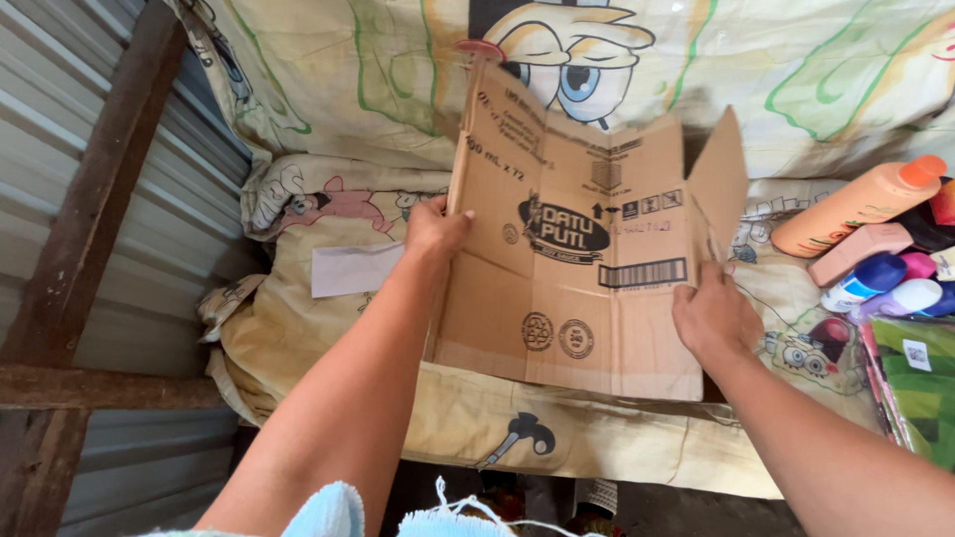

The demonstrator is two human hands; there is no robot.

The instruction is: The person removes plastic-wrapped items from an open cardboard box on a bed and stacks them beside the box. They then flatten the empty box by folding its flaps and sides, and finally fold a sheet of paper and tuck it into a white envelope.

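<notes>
Two bare hands hold a flattened brown carton (582, 259) upright over a cartoon-print sheet (328, 328). The left hand (436, 231) grips the carton's left edge, fingers curled round it with the thumb on the printed face. The right hand (712, 316) presses on the lower right edge, fingers bent against the cardboard below a raised flap (718, 179). The carton leans back against the sheet-draped wall, its bottom edge resting on the covered bundle. A white paper (353, 268) lies on the sheet just left of the carton. Right of it lie an orange bottle (856, 207) and several smaller bottles (885, 283). Corrugated metal (139, 229) and a wooden post (95, 199) stand at left.
</notes>
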